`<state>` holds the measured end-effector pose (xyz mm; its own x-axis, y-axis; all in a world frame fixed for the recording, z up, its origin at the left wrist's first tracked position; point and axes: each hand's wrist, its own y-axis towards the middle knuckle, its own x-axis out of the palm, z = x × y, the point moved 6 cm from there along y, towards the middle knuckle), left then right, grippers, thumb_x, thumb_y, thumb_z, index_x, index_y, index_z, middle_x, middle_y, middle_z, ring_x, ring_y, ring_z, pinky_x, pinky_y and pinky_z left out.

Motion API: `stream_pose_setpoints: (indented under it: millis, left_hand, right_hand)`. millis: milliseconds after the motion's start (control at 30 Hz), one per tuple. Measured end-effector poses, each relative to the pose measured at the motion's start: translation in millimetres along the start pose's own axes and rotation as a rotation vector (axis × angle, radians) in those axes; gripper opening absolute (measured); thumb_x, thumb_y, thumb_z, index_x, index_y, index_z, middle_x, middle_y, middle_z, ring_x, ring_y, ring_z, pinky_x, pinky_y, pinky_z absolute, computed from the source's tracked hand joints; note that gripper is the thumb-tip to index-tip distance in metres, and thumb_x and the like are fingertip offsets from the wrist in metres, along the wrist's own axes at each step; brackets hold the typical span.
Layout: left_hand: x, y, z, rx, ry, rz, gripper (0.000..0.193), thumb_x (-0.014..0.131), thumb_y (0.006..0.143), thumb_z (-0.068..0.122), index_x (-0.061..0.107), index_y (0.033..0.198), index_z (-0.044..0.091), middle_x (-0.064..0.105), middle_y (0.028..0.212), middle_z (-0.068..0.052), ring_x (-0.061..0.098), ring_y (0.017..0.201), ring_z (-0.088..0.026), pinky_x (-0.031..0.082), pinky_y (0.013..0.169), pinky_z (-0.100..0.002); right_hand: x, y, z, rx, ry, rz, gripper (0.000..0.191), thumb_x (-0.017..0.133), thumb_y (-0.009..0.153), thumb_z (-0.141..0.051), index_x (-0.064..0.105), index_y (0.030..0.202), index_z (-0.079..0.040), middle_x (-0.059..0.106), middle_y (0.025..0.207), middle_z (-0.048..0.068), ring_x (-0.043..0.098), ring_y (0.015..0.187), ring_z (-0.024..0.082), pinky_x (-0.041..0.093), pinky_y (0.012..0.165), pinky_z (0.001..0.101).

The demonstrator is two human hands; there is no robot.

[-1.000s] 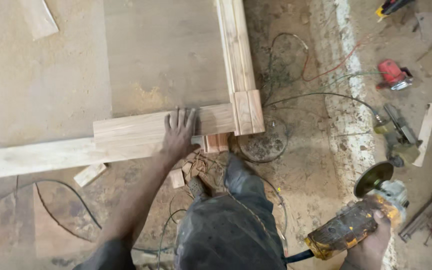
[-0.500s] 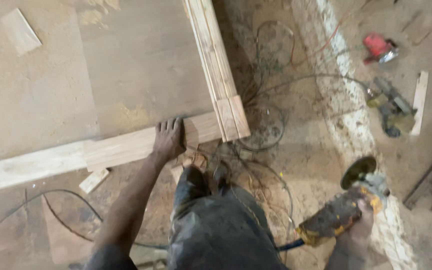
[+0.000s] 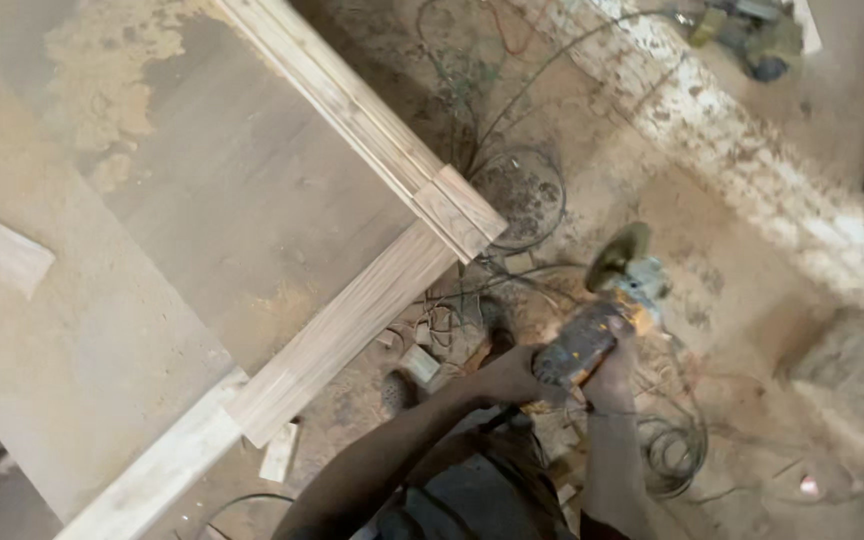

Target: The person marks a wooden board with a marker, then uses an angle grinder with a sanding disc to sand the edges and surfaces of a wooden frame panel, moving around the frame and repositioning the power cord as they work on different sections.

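Your left hand (image 3: 507, 378) has come off the wooden frame (image 3: 352, 310) and now grips the angle grinder (image 3: 592, 325) alongside your right hand (image 3: 607, 368). Grinder: yellow, dusty, disc outward, held above the floor (image 3: 742, 330) just off the frame's corner.

The whole picture is blurred. My left hand (image 3: 510, 378) and right hand (image 3: 607, 368) cover the grinder (image 3: 592, 320) body. The top edge cuts the frame (image 3: 352, 110) and another tool (image 3: 752, 30).
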<state>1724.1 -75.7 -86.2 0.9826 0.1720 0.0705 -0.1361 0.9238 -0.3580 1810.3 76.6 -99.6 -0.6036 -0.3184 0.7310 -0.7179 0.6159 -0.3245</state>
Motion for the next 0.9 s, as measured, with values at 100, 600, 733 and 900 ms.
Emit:
stream_pose_setpoints:
  millis: [100, 600, 733, 900]
  left_hand:
    - [1.4, -34.4, -25.3, 0.053, 0.02, 0.066, 0.084, 0.086, 0.071, 0.047, 0.063, 0.135, -0.002, 0.075, 0.118, -0.019, 0.071, 0.106, -0.03, 0.056, 0.093, -0.041]
    - [-81.0, -97.4, -39.3, -0.339, 0.597, 0.508, 0.082, 0.085, 0.068, 0.039, 0.048, 0.13, 0.0, 0.07, 0.108, -0.029, 0.069, 0.098, -0.047, 0.055, 0.083, -0.054]
    - [-87.0, -115.2, -32.7, -0.37, 0.568, 0.491, 0.085, 0.086, 0.061, 0.034, 0.048, 0.132, 0.005, 0.071, 0.108, -0.026, 0.068, 0.1, -0.047, 0.054, 0.083, -0.055]
    - [-97.2, -95.2, -35.2, -0.437, 0.657, 0.457, 0.08, 0.085, 0.065, 0.034, 0.049, 0.131, 0.006, 0.071, 0.109, -0.027, 0.067, 0.104, -0.048, 0.053, 0.086, -0.056]
  right_hand:
    - [10.7, -37.2, 62.5, -0.038, -0.03, 0.083, 0.042, 0.071, 0.083, -0.028, 0.062, 0.118, -0.007, 0.069, 0.098, 0.009, 0.07, 0.088, 0.025, 0.059, 0.08, 0.0405]
    - [67.3, 4.4, 158.2, 0.017, -0.14, 0.325, 0.033, 0.076, 0.084, -0.007, 0.068, 0.115, 0.003, 0.074, 0.095, 0.011, 0.072, 0.077, 0.023, 0.059, 0.068, 0.037]
    - [79.3, -1.2, 173.2, 0.005, -0.057, 0.285, 0.037, 0.076, 0.078, -0.001, 0.067, 0.113, -0.005, 0.073, 0.101, 0.002, 0.072, 0.086, 0.017, 0.06, 0.074, 0.0344]
    - [64.8, 13.2, 178.0, 0.022, -0.054, 0.317, 0.029, 0.074, 0.082, -0.001, 0.068, 0.11, 0.0, 0.073, 0.098, 0.01, 0.07, 0.081, 0.021, 0.057, 0.069, 0.0345]
